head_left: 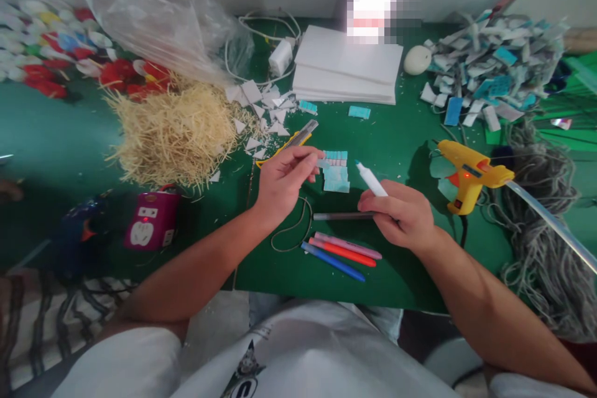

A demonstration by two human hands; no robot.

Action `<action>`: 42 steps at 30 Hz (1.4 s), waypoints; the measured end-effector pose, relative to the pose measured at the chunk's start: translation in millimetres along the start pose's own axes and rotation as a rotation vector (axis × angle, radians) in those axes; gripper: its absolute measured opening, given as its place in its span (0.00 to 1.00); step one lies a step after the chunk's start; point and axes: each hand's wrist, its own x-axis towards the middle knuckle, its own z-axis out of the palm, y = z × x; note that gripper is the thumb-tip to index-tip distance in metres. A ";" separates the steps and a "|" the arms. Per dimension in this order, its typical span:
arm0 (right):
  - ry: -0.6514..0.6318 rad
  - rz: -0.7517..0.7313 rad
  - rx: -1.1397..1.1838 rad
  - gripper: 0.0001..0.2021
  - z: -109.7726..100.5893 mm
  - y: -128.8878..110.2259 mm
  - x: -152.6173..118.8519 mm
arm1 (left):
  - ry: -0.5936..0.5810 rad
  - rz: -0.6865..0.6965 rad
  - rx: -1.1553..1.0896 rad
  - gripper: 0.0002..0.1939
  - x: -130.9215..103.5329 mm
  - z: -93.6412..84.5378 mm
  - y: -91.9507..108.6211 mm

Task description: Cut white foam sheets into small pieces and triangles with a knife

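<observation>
The left hand point(285, 178) pinches a small pale chip point(323, 163), probably light and fragile, best held by its edges; the right hand point(405, 214) grips a teal-tipped marker point(372, 180), likely stiff and smooth, by its barrel, both above the tabletop point(396, 130), back from its near edge.

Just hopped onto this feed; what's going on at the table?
A person's left hand pinches a small pale piece, while the right hand holds a white marker, its teal tip pointing toward the piece but not touching it. Between the hands lie several teal-marked pieces. A blue pen and a red pen lie nearer the person, and a yellow glue gun is beyond the right hand.
</observation>
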 end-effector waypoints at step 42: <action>-0.114 -0.093 -0.078 0.20 -4.6 -4.6 1.1 | -0.326 -0.160 -0.096 0.15 -28.2 10.1 11.1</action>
